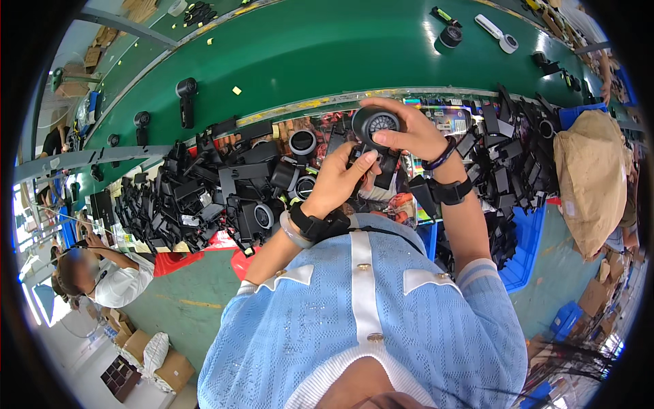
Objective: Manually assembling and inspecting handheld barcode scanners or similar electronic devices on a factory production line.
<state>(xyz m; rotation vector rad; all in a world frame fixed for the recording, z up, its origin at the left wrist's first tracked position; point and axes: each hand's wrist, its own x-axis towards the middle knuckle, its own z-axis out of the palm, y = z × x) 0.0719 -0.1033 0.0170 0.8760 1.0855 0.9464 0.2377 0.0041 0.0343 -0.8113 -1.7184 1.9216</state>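
Over the near edge of the workbench I hold a small handheld fan (379, 125) with a dark round head and a ring-shaped grille. My right hand (417, 134) wraps the fan head from the right, thumb on the grille's rim. Just below it, my left hand (335, 178) closes around the fan's dark lower part, thumb and fingers pinched together. That lower part is mostly hidden by my fingers. Directly to the left lie loose fan heads, one with a silver ring (302, 142), among black plastic parts (194, 187).
More black parts (507, 153) are heaped at the right, beside a brown sack (591, 180) and a blue bin (526, 249). Finished-looking fans (186, 102) and a white fan (497, 33) lie on the green conveyor belt (293, 68). Another person (109, 276) sits at the far left.
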